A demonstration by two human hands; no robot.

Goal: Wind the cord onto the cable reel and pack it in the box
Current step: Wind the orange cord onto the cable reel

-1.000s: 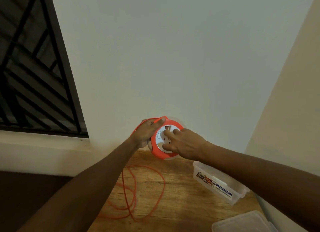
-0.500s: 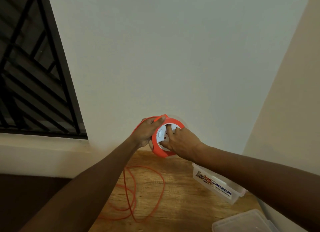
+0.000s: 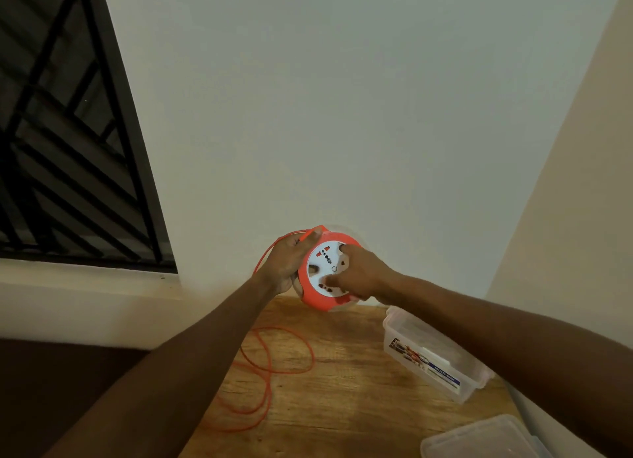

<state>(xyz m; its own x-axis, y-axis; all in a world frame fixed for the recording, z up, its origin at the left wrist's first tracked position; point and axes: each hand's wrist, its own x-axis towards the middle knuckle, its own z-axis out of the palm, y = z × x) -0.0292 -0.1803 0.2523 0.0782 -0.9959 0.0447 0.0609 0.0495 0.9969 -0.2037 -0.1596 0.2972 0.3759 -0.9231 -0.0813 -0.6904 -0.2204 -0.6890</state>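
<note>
The round orange plastic cable reel with a white socket face [image 3: 327, 269] is held up in the air, in front of the pale wall and above the far edge of the wooden table [image 3: 342, 389]. The left hand [image 3: 286, 262] grasps the reel by its left rim, with the thumb lying along the top edge, and the thin orange cord [image 3: 270, 372] passes under this hand. The right hand [image 3: 359, 272] has its fingers curled onto the white face, with fingertips [image 3: 342, 248] pressed into it, so it grips the face to turn it.

From the reel the cord runs down behind the left wrist to the table, where several loose loops lie; a good part is not yet wound. I judge that the step in hand is the winding. To do it well, the left hand should keep the rim steady and guide the cord into the groove with light tension, while the right hand turns the face evenly. The loops on the table could tangle, so a slow pull is safer.

To the right stands a clear rectangular plastic box with a printed label [image 3: 431, 358], open on top; I see nothing inside except perhaps a white paper. Its clear plastic lid [image 3: 479, 437] lies apart, near the front corner.
</note>
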